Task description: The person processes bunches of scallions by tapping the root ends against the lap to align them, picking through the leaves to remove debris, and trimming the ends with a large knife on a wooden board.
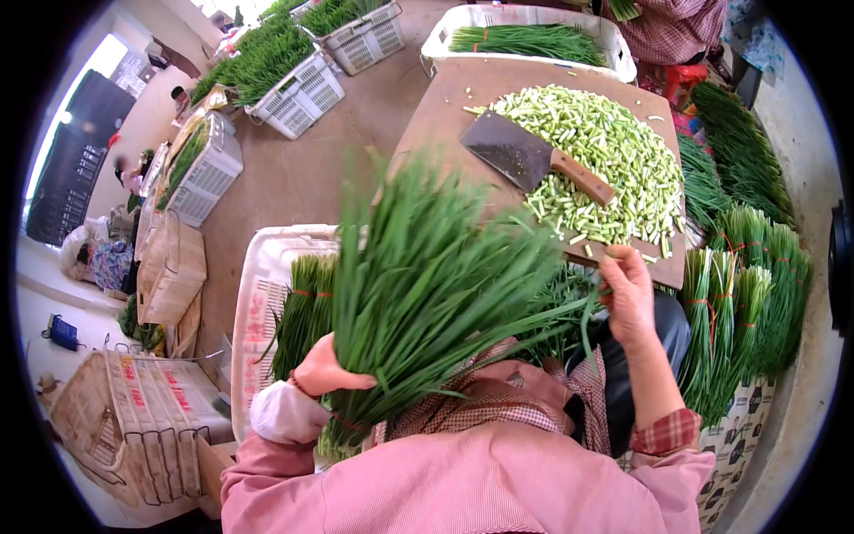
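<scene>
My left hand (337,370) grips a large bundle of green garlic chives (413,280) near its lower end, where a reddish band shows. The leaves fan up and to the right, partly blurred. At the near right corner of the wooden board (434,120), my right hand (624,280) pinches a few leaves between thumb and fingers. A cleaver (517,150) with a wooden handle lies flat on the board, its handle resting over a heap of chopped pale stalk pieces (600,153).
A white plastic crate (257,294) with banded bundles stands at left, beside nested crates (153,420). Banded chives (710,327) stand along the right wall. Beyond the board are a white tub (527,13) of chives and a seated person (674,30). Filled crates (300,93) stand farther back.
</scene>
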`<action>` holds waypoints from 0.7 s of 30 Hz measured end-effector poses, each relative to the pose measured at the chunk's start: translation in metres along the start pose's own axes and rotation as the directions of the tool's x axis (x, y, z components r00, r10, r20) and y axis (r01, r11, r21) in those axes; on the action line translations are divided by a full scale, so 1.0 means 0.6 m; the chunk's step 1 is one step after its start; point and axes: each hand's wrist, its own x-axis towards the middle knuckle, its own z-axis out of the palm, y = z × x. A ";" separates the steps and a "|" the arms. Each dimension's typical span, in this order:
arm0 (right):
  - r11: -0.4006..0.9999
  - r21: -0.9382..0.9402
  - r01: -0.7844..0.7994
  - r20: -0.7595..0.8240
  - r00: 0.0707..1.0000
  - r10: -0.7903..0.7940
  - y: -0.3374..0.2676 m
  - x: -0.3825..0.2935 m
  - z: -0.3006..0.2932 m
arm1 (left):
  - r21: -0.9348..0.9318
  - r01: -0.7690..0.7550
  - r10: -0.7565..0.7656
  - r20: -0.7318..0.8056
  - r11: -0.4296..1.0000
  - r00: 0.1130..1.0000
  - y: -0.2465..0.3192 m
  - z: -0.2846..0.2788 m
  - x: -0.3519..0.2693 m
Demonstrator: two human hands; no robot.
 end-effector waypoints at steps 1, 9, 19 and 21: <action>0.997 -0.065 0.047 -0.054 0.997 -0.051 0.006 0.005 -0.030 | 0.023 0.018 -0.018 -0.004 1.000 1.000 0.002 -0.016 -0.011; 0.855 -0.508 -0.101 0.464 0.805 0.370 0.089 -0.060 0.027 | 0.030 0.069 -0.068 -0.020 0.997 0.997 -0.076 0.007 -0.037; 0.979 -0.049 -0.197 0.190 0.960 0.203 0.046 -0.035 -0.039 | 0.615 -0.100 0.132 -0.007 0.782 0.991 -0.031 0.070 -0.007; 0.999 0.044 -0.022 0.157 0.987 0.015 0.024 -0.038 -0.063 | 0.636 -0.067 0.112 -0.031 0.769 0.993 -0.010 0.092 0.005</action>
